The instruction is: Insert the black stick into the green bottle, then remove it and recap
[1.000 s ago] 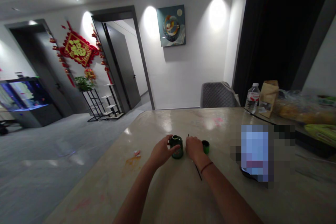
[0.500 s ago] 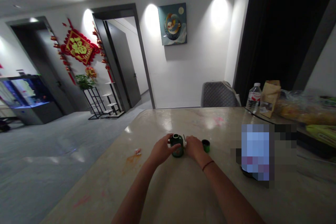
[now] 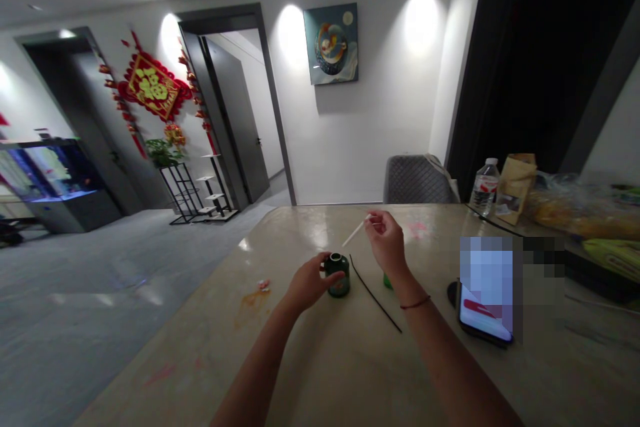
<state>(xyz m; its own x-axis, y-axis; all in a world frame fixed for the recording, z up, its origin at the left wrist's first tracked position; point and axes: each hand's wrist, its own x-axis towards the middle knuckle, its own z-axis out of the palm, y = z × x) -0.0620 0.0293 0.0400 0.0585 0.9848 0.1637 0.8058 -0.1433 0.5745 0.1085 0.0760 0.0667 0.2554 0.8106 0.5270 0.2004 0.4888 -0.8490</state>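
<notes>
A small dark green jar [image 3: 339, 273] stands open on the beige marble table [image 3: 320, 360]. My left hand [image 3: 309, 281] is wrapped round its left side. My right hand [image 3: 385, 240] is raised above the table, right of the jar, pinching a thin white stick [image 3: 355, 233] that points up and left. A thin black stick [image 3: 374, 292] lies on the table between jar and right forearm. The green lid [image 3: 387, 280] sits mostly hidden behind my right wrist.
A phone [image 3: 483, 310] lies to the right, partly blurred out. A water bottle [image 3: 482, 187], a paper bag [image 3: 515, 187] and bagged food [image 3: 580, 210] stand at the far right. A grey chair [image 3: 417, 180] is at the table's far end. An orange stain [image 3: 253, 303] marks the left side.
My right hand rose from the table beside the jar, bringing up the white stick. The black stick now lies uncovered on the table. My left hand stayed on the jar.
</notes>
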